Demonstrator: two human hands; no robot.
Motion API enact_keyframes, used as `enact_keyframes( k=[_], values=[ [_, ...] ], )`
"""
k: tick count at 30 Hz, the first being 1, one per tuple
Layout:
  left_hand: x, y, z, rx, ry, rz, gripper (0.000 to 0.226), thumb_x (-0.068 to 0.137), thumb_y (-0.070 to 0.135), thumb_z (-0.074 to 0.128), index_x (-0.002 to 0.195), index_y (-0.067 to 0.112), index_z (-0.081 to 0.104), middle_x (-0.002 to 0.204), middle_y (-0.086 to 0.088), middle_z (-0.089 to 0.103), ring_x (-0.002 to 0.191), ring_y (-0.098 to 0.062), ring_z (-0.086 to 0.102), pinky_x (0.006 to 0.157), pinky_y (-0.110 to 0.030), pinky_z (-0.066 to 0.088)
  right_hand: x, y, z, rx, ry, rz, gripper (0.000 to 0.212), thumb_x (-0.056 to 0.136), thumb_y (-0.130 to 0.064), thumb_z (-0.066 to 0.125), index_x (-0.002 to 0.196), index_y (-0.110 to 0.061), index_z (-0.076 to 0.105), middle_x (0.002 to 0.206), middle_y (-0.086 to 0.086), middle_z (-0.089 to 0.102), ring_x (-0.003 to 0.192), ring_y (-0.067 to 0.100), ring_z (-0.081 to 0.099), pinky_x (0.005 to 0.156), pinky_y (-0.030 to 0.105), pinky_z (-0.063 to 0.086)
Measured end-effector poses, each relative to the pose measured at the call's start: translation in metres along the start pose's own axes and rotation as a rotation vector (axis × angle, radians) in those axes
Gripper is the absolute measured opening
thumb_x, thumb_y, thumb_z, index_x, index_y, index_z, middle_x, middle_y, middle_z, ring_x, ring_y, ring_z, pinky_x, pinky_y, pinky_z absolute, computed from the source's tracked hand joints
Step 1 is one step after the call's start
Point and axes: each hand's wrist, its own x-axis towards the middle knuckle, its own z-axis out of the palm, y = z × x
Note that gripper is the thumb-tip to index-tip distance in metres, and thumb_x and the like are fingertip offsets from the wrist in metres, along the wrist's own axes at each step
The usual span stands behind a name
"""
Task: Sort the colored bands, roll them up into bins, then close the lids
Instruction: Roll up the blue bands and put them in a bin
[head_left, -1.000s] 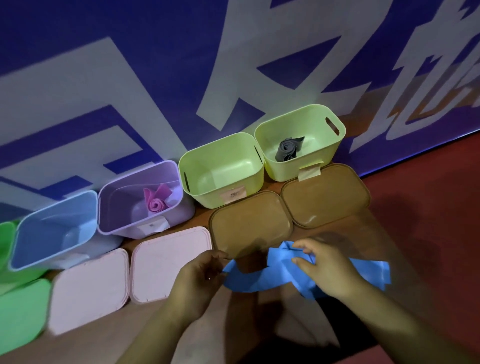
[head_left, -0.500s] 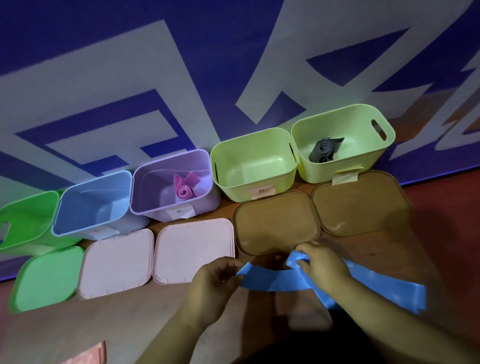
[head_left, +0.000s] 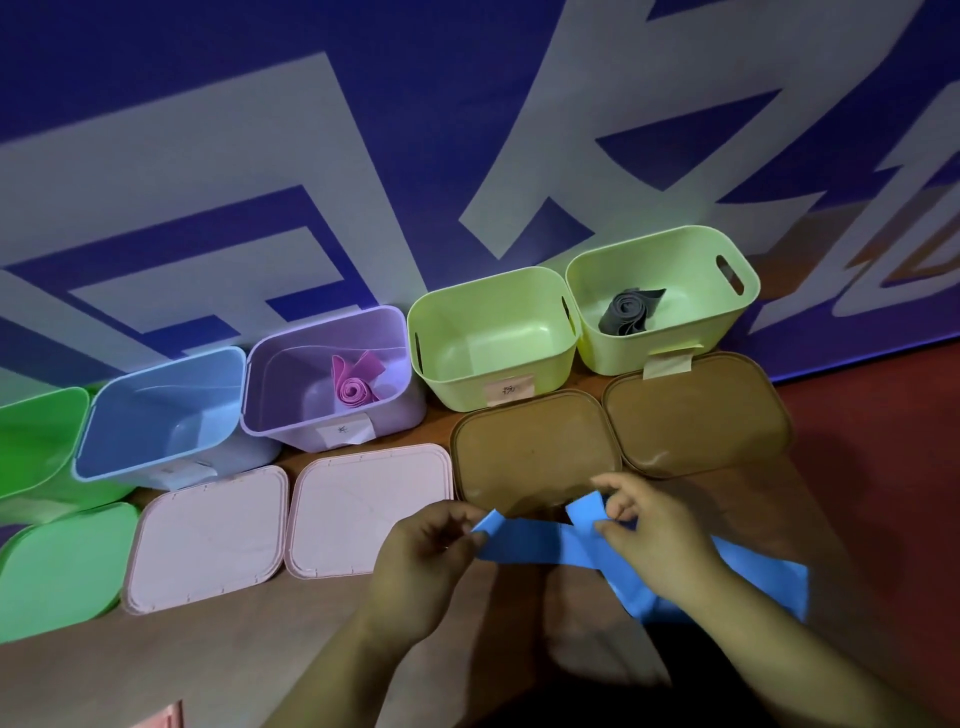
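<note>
A blue band (head_left: 530, 543) lies stretched on the wooden table in front of me. My left hand (head_left: 423, 558) pinches its left end. My right hand (head_left: 652, 535) grips a fold of it further right, and the rest trails off to the right (head_left: 769, 582). Behind stand open bins in a row: a green bin (head_left: 31, 447), a blue bin (head_left: 156, 415) with nothing in it, a purple bin (head_left: 291, 374) with a rolled pink band (head_left: 353, 387), a light green bin (head_left: 488, 332) with nothing in it, and another light green bin (head_left: 670, 260) holding a rolled grey band (head_left: 626, 309).
Lids lie flat in front of the bins: a green lid (head_left: 57, 566), two pale pink lids (head_left: 208, 538) (head_left: 369, 506) and two brown lids (head_left: 535, 452) (head_left: 696, 410). A blue and white wall rises right behind the bins. A pink object (head_left: 166, 717) peeks in at the bottom edge.
The view has shifted so the bins sit further right and the green bin shows. My hands have pulled the bunched blue band out flatter between them.
</note>
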Motion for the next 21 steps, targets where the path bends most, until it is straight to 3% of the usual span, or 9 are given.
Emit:
enact_keyframes(
  k=[2,6,12,16,18,21],
  values=[
    [-0.003,0.001,-0.001,-0.001,-0.003,0.004,0.013,0.088,0.006,0.07,0.088,0.019,0.074,0.082,0.003,0.07,0.073,-0.008,0.063,0.069,-0.017,0.051,-0.006,-0.009,-0.003,0.051,0.029,-0.003,0.043,0.082,-0.011,0.074,0.111,-0.039,0.061,0.08,-0.013,0.063,0.083,0.0,0.058,0.075,0.013,0.045],
    [-0.012,0.002,-0.006,-0.051,-0.03,0.024,0.018,0.09,0.003,0.068,0.091,0.019,0.076,0.082,0.0,0.071,0.077,-0.012,0.065,0.073,-0.021,0.052,-0.021,-0.029,-0.006,0.146,0.067,-0.002,0.037,0.083,-0.013,0.074,0.097,-0.046,0.063,0.085,-0.017,0.063,0.083,0.002,0.06,0.074,0.021,0.049],
    [-0.021,0.012,-0.02,-0.083,-0.039,0.064,0.024,0.091,0.002,0.065,0.09,0.022,0.077,0.082,0.003,0.073,0.078,-0.008,0.067,0.074,-0.021,0.055,-0.044,-0.069,-0.009,0.241,0.103,-0.044,0.031,0.081,-0.01,0.075,0.089,-0.039,0.07,0.079,-0.012,0.064,0.08,0.006,0.062,0.075,0.014,0.047],
    [-0.026,0.028,-0.034,-0.193,-0.012,0.09,0.024,0.092,0.002,0.064,0.091,0.021,0.079,0.087,-0.001,0.076,0.08,-0.007,0.068,0.073,-0.017,0.053,-0.061,-0.106,-0.01,0.326,0.025,-0.132,0.039,0.08,-0.002,0.075,0.091,-0.04,0.07,0.083,-0.005,0.064,0.075,0.01,0.061,0.073,0.013,0.048],
    [-0.027,0.032,-0.042,-0.272,0.036,0.066,0.026,0.091,0.002,0.065,0.088,0.023,0.08,0.086,-0.006,0.075,0.076,-0.008,0.066,0.072,-0.021,0.053,-0.066,-0.124,-0.01,0.352,-0.035,-0.175,0.039,0.08,0.0,0.075,0.093,-0.037,0.072,0.081,-0.004,0.064,0.078,0.008,0.063,0.074,0.01,0.047],
    [-0.026,0.034,-0.055,-0.397,0.06,0.012,0.026,0.092,0.002,0.062,0.088,0.021,0.08,0.09,-0.004,0.077,0.087,-0.017,0.07,0.081,-0.03,0.057,-0.068,-0.145,-0.004,0.396,-0.072,-0.202,0.038,0.08,0.003,0.075,0.095,-0.032,0.074,0.077,-0.007,0.065,0.082,0.0,0.065,0.076,0.009,0.047]
  ],
)
